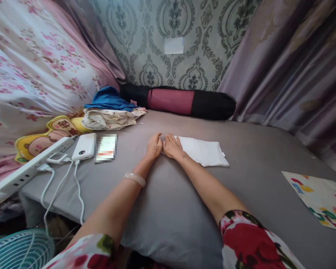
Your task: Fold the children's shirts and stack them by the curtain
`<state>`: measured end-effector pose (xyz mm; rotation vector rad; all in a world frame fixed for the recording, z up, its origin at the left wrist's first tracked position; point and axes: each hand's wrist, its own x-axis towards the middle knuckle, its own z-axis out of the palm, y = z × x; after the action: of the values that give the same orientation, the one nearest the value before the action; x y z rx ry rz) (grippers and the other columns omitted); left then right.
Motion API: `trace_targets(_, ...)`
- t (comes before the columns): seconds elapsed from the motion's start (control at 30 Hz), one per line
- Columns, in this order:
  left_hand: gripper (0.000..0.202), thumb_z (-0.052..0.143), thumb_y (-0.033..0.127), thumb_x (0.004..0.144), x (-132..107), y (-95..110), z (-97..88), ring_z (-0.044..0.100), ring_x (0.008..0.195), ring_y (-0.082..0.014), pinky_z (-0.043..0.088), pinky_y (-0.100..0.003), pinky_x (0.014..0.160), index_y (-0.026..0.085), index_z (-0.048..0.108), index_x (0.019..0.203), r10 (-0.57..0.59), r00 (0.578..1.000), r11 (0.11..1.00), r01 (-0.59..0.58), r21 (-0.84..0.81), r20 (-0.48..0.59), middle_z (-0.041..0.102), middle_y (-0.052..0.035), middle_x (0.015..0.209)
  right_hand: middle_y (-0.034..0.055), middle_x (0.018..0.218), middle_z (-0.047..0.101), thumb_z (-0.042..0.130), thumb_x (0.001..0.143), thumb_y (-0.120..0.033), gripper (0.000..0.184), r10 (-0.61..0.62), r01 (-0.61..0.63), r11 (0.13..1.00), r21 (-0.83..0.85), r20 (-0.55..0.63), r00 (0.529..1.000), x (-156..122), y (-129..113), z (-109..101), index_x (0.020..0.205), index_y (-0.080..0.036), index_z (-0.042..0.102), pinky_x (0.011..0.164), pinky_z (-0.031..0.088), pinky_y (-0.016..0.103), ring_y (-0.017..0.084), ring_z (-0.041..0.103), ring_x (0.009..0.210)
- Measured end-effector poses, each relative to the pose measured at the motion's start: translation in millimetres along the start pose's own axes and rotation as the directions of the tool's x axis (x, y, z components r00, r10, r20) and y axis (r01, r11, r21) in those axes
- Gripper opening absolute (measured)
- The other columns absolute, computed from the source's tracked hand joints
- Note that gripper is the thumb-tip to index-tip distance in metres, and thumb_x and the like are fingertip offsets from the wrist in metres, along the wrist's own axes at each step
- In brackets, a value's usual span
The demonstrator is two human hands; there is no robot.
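The right hand point(172, 146) is resting flat on the white cloth point(205, 151); the left hand point(155, 146) is lying just beside, grip unclear.

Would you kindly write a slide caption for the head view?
The right hand rests on one end of a folded white cloth, the left hand close by, on a gray sheet.

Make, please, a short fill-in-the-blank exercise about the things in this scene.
The right hand rests on one end of the folded, roughly rectangular cloth, coloured ____.
The pale, smooth, ring-shaped bangle circles the ____ forearm.
The crumpled blue cloth lies on ____ of the cream patterned cloth.

Missing words: white; left; top.
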<state>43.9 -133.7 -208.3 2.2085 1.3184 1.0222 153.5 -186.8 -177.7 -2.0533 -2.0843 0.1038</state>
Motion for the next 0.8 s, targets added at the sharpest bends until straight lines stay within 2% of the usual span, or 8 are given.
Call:
trace_targets(0.23, 0.039, 0.032, 0.020, 0.091, -0.8, -0.7, -0.2, 0.056, 0.118, -0.0218, 0.041, -0.039, 0.106, 0.014, 0.057, 0.121, 0.060, 0.998, 0.998, -0.060, 0.025, 0.000, 0.063, -0.0120, 0.123, 0.0134, 0.154, 0.029, 0.021, 0.098, -0.032, 0.054, -0.006, 0.006, 1.000, 0.031, 0.007, 1.000, -0.6, 1.8, 1.4, 0.143, -0.007, 0.037, 0.115, 0.014, 0.048, 0.025, 0.020, 0.143)
trace_targets(0.3, 0.038, 0.032, 0.019, 0.092, -1.9, 1.5, -1.1, 0.057, 0.116, -0.0215, 0.041, -0.038, 0.104, 0.013, 0.056, 0.120, 0.099, 0.995, 0.993, -0.099, 0.060, 0.016, 0.064, -0.0130, 0.120, 0.0129, 0.154, 0.029, 0.019, 0.098, -0.031, 0.055, -0.009, 0.008, 0.998, 0.059, 0.015, 1.000, -1.6, 3.2, -1.1, 0.144, -0.006, 0.035, 0.115, 0.015, 0.047, 0.024, 0.021, 0.143)
trace_targets(0.4, 0.038, 0.032, 0.020, 0.093, -6.3, 8.2, -3.1, 0.057, 0.115, -0.0203, 0.041, -0.035, 0.103, 0.012, 0.055, 0.121, 0.178, 0.982, 0.976, -0.184, 0.119, 0.057, 0.064, -0.0132, 0.119, 0.0126, 0.153, 0.032, 0.022, 0.096, -0.028, 0.054, -0.019, 0.021, 0.997, 0.070, -0.039, 0.999, -8.1, 10.2, -8.0, 0.144, -0.006, 0.036, 0.116, 0.015, 0.046, 0.023, 0.023, 0.142)
trace_targets(0.5, 0.038, 0.031, 0.023, 0.095, -13.2, 17.0, -4.2, 0.051, 0.124, -0.0204, 0.037, -0.036, 0.106, 0.015, 0.054, 0.125, 0.288, 0.948, 0.933, -0.309, 0.186, 0.131, 0.060, -0.0115, 0.128, 0.0125, 0.152, 0.034, 0.028, 0.093, -0.023, 0.052, -0.016, 0.017, 1.000, 0.006, -0.098, 0.995, -21.0, 25.1, -16.1, 0.142, -0.009, 0.038, 0.116, 0.011, 0.047, 0.023, 0.023, 0.142)
trace_targets(0.6, 0.041, 0.030, 0.029, 0.097, -18.5, 23.4, -4.1, 0.041, 0.133, -0.0210, 0.029, -0.039, 0.111, 0.016, 0.052, 0.129, 0.367, 0.902, 0.879, -0.416, 0.233, 0.229, 0.054, -0.0100, 0.137, 0.0131, 0.152, 0.034, 0.028, 0.094, -0.025, 0.051, 0.039, -0.043, 0.998, -0.050, -0.082, 0.996, -34.6, 42.7, -20.7, 0.142, -0.011, 0.040, 0.115, 0.009, 0.050, 0.026, 0.023, 0.142)
trace_targets(0.8, 0.049, 0.023, 0.041, 0.099, -19.4, 25.5, -3.2, 0.027, 0.142, -0.0222, 0.017, -0.046, 0.116, 0.023, 0.046, 0.139, 0.346, 0.854, 0.839, -0.467, 0.279, 0.388, 0.042, -0.0056, 0.149, 0.0111, 0.152, 0.035, 0.026, 0.097, -0.035, 0.051, 0.055, -0.059, 0.996, -0.074, -0.059, 0.997, -46.6, 57.1, -15.8, 0.143, -0.018, 0.040, 0.112, 0.012, 0.055, 0.029, 0.024, 0.141)
